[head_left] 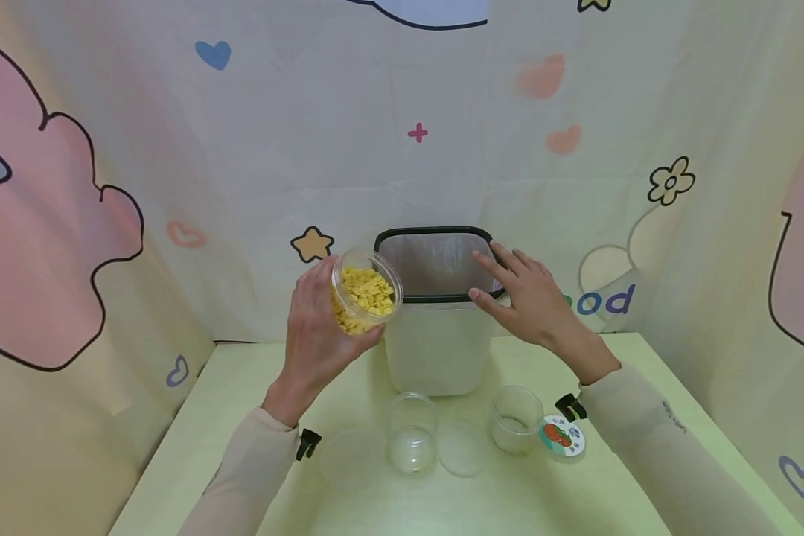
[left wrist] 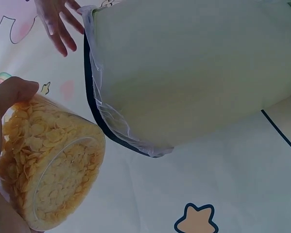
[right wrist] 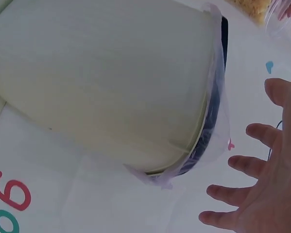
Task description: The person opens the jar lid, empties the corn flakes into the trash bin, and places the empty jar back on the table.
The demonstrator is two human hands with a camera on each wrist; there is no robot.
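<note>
My left hand (head_left: 310, 327) grips a clear plastic jar (left wrist: 62, 179) full of yellow flakes (head_left: 367, 292). The jar leans toward the bin, its open mouth level with the left side of the bin's rim. That bin (head_left: 438, 350) is tall and whitish, with a black rim and a thin plastic liner (right wrist: 215, 104) folded over the edge. At the rim's right side is my right hand (head_left: 532, 298), fingers spread and holding nothing.
In front of the bin, two clear containers (head_left: 412, 443) (head_left: 516, 420) stand on the pale table (head_left: 254, 387). Near them lie clear round lids (head_left: 464, 449) and a printed lid (head_left: 563, 437) with a red picture. A patterned cloth (head_left: 308, 112) hangs behind.
</note>
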